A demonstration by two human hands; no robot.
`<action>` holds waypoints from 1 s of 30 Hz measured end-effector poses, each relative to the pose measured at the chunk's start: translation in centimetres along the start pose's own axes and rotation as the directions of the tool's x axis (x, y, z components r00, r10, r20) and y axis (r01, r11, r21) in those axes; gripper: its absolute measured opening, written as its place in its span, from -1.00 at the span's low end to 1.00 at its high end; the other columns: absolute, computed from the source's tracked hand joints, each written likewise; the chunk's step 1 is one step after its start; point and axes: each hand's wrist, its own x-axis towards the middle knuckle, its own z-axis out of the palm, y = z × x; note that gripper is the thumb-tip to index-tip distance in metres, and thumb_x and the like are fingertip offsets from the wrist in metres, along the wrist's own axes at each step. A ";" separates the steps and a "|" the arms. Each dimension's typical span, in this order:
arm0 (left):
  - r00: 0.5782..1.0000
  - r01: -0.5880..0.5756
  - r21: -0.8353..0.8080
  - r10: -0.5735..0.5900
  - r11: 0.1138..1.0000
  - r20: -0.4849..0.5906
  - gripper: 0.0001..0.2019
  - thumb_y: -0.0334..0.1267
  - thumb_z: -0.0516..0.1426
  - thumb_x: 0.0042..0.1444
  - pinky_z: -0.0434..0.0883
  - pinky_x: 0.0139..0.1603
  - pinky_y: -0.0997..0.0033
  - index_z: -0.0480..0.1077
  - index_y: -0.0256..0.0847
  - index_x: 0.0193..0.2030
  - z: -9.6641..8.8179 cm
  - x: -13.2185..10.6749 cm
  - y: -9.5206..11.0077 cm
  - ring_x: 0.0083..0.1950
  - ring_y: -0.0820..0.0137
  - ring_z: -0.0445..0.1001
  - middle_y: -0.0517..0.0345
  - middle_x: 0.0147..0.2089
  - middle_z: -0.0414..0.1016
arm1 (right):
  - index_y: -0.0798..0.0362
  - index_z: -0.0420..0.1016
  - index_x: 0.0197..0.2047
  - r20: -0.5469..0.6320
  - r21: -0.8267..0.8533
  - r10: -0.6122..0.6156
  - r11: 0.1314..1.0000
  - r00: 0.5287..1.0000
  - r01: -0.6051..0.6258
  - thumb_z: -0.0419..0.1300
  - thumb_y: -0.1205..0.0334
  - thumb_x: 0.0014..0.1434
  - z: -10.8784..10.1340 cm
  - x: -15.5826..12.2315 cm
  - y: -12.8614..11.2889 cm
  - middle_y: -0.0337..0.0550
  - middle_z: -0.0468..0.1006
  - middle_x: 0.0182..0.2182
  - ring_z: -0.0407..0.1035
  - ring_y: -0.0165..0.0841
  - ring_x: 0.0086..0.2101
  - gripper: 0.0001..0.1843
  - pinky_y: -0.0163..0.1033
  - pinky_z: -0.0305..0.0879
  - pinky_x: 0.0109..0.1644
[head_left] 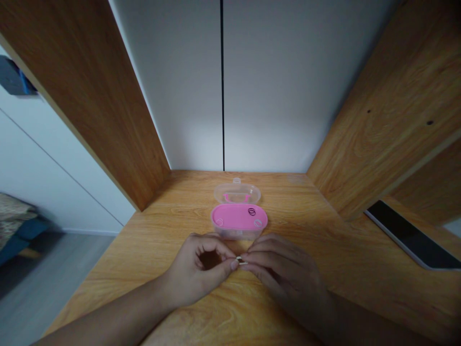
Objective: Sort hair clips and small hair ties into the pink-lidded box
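Observation:
My left hand [201,269] closes thumb against forefinger on a small pale band [243,263], which looks like a hair elastic. From the other side, my right hand [284,271] pinches the same band, its fingertips almost touching the left ones. Most of the band is hidden by the fingers. Just beyond the hands stands an oval clear plastic box [234,234] with a pink tray [230,216] in its top. On the tray lie a black band [251,212], a whitish band [258,223] and a pale pink band [219,222]. The box's clear lid [219,193] is tipped back behind it.
The wooden tabletop [144,259] ends at a white panel [194,120] behind the box. Wooden side boards rise on the left and right. A dark-screened phone or tablet [410,235] lies at the right. Beyond the left edge are grey floor and a bed corner.

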 end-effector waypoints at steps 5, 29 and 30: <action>0.974 -0.220 0.172 0.225 0.960 -0.008 -0.83 -0.42 0.24 0.14 0.50 -0.22 0.38 0.56 -0.21 -0.13 -0.2 0.0 0.7 -0.28 0.38 0.57 0.05 -0.28 0.62 | -0.04 0.52 -0.08 -0.029 -0.022 0.038 0.999 0.999 -0.038 0.26 0.36 0.28 -0.1 0.2 0.0 -0.22 0.65 -0.28 0.55 -0.39 -0.28 -0.84 -0.29 0.52 -0.16; 0.928 -0.324 0.348 0.367 0.880 -0.066 -0.85 -0.44 0.27 0.15 0.51 -0.19 0.36 0.58 -0.15 -0.16 -0.5 0.3 0.9 -0.24 0.37 0.58 0.10 -0.27 0.65 | -0.12 0.49 0.05 -0.122 -0.059 0.068 0.995 0.990 -0.075 0.33 0.22 0.21 -0.5 0.2 0.0 -0.13 0.54 -0.13 0.47 -0.26 -0.12 -0.67 -0.12 0.47 -0.04; 0.929 -0.301 0.347 0.355 0.888 -0.102 -0.86 -0.43 0.26 0.16 0.51 -0.19 0.38 0.58 -0.15 -0.17 -0.5 0.3 1.0 -0.24 0.38 0.59 0.10 -0.26 0.65 | -0.12 0.49 0.05 -0.171 -0.087 0.109 0.988 0.979 -0.125 0.34 0.21 0.19 -0.5 0.1 0.2 -0.11 0.49 -0.08 0.44 -0.23 -0.07 -0.65 -0.08 0.46 0.00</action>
